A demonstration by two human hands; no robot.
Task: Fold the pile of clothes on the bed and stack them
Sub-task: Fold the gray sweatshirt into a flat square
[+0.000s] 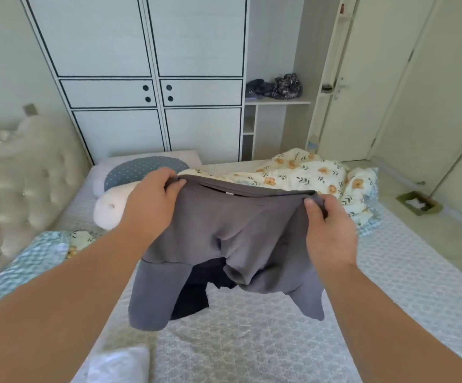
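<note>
Both hands grip the grey shorts (232,239) by the waistband, left hand (152,200) and right hand (329,230) at opposite ends, band running side to side, legs dangling above the bed (252,341) and a dark garment (194,299)

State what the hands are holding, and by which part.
Both hands hold the grey garment up over the bed: the left hand pinches one end of its top edge, the right hand the other.
</note>
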